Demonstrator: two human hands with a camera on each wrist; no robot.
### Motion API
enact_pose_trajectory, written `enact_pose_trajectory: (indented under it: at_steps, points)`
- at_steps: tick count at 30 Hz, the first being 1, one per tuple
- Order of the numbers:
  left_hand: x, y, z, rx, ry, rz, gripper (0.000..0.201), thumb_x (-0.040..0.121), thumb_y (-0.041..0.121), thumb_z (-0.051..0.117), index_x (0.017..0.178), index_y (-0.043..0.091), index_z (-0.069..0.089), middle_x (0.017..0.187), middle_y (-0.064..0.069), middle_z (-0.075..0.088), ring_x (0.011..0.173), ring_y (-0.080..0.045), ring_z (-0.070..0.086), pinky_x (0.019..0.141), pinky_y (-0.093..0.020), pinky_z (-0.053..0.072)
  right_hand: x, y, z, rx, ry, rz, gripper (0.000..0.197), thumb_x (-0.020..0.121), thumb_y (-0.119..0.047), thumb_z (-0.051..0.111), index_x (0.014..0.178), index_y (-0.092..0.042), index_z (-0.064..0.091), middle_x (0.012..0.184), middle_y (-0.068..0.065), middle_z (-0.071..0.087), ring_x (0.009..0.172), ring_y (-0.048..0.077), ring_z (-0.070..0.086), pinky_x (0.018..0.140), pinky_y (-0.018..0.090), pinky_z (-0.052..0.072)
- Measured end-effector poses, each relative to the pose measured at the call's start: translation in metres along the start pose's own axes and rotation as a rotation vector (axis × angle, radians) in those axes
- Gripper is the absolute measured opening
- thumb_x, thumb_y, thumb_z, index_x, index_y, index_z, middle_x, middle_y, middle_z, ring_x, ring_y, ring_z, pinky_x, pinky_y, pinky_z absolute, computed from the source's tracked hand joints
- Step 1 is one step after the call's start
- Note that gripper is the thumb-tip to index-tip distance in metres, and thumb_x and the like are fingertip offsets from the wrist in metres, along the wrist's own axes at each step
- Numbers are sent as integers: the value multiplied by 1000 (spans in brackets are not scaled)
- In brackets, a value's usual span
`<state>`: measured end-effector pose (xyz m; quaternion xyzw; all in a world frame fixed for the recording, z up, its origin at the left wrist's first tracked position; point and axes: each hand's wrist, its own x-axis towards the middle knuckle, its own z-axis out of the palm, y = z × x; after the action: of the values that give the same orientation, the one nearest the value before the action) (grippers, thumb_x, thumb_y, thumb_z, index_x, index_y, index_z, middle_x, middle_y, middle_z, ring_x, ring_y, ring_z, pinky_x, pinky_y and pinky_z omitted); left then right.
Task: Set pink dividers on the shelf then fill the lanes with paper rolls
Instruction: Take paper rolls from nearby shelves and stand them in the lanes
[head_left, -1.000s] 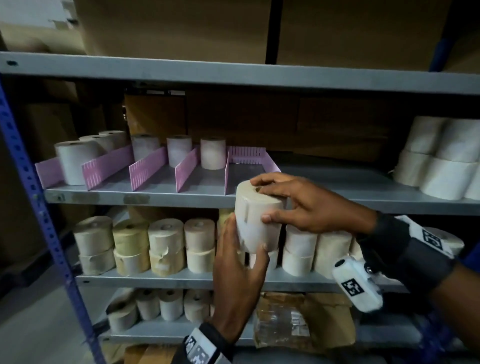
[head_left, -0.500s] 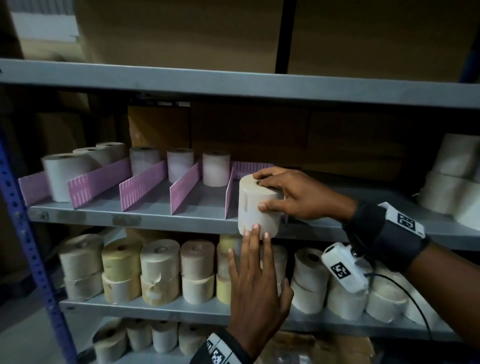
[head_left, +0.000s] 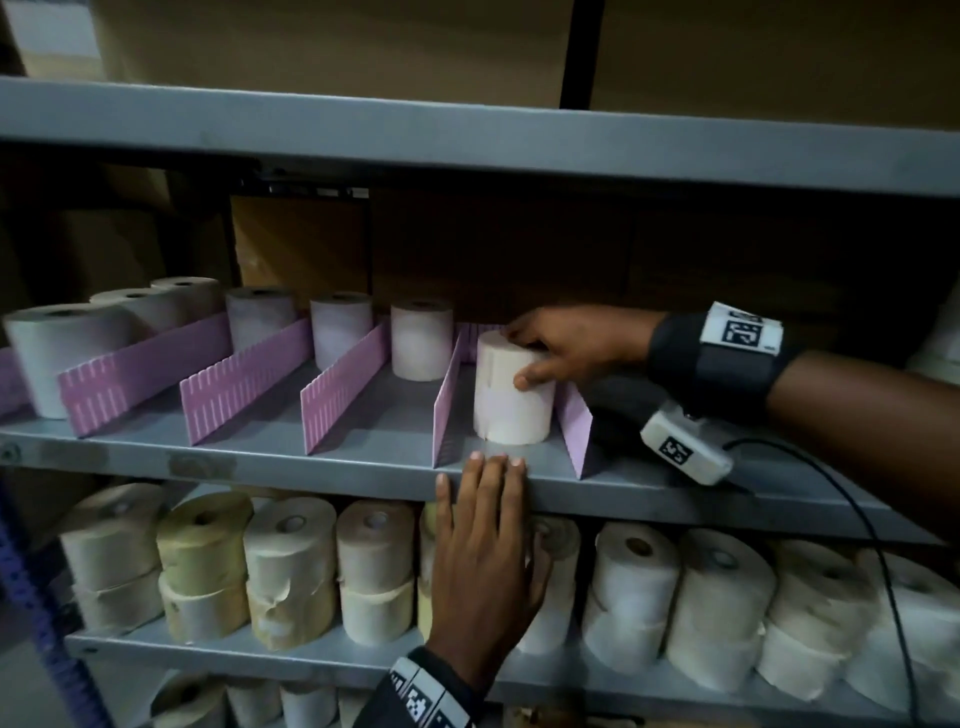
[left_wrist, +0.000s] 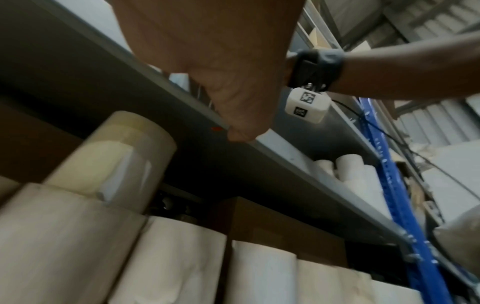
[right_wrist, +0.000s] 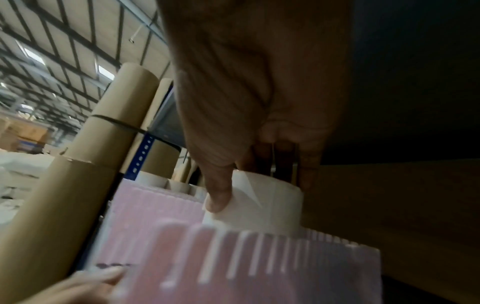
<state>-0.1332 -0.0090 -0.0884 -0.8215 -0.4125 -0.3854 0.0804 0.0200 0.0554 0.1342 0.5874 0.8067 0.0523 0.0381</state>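
The right hand (head_left: 563, 345) is gripping the roll (head_left: 511, 395) — best sliding it straight back between the dividers (head_left: 447, 402); the left hand (head_left: 485, 551), fingers flat, is steadying the shelf (head_left: 311, 470).

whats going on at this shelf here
A person is stocking paper rolls into lanes made by pink dividers on a grey metal shelf. The right hand grips a white paper roll standing in the rightmost lane, near the front. The left hand lies flat, fingers straight, against the shelf's front edge below that lane. The other lanes each hold at least one roll at the back. More rolls are stacked on the shelf below.
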Motion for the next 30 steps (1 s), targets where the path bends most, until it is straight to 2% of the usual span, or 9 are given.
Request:
enact_pose_trajectory:
  at_steps: [2,4,8,10,14,16,21,26,30]
  points:
    - [-1,-3,5,0,30,8,75,78,32,80,145,6,56,147,-14,56,144,-35,45,118,-58,28,16,11,1,17,-17,15,51,94,-35,63,133,-4,54,141,12,51,125,29,53,106,41,42]
    - [-2,-2,7,3,43,4,75,78,32,79,145,6,56,147,-14,56,145,-35,45,118,-57,28,28,19,2,14,-4,10,51,94,-31,64,134,-1,54,141,15,52,126,31,52,107,40,40]
    - [-2,3,7,2,59,-15,77,75,28,82,144,5,57,148,-14,56,144,-35,46,116,-56,30,46,36,5,24,37,13,38,92,-30,67,110,3,66,111,17,67,98,34,63,88,47,50]
    - [-2,5,6,-1,63,-29,77,73,27,84,142,4,59,147,-15,57,142,-36,48,115,-55,31,53,42,6,18,37,25,38,92,-33,67,105,2,67,103,17,68,93,34,64,84,46,51]
    - [-3,7,6,11,64,-35,75,74,30,78,141,2,60,146,-16,57,141,-37,49,114,-54,32,67,53,11,59,22,70,42,93,-34,65,120,-2,64,119,15,65,107,31,61,96,42,48]
    - [-3,6,6,18,56,-31,78,71,31,83,140,2,60,146,-17,57,141,-37,49,114,-54,32,75,58,13,83,16,93,45,93,-32,65,127,-2,59,126,17,61,115,32,57,102,41,44]
    - [-3,5,7,31,43,-29,83,67,30,87,140,2,61,146,-17,57,140,-37,49,113,-54,32,89,68,19,133,25,125,61,95,-29,63,147,-8,39,148,14,44,134,31,42,115,41,30]
    - [-3,4,11,29,38,-34,84,66,30,87,141,2,60,147,-17,57,142,-37,48,114,-54,32,102,77,25,146,59,176,60,93,-32,65,141,-6,43,142,16,49,129,32,47,109,37,37]
    - [-3,2,14,28,34,-33,85,66,30,87,141,3,59,148,-17,56,142,-37,47,114,-55,32,110,82,28,159,78,175,61,91,-33,67,141,-7,44,141,14,50,128,32,47,98,28,33]
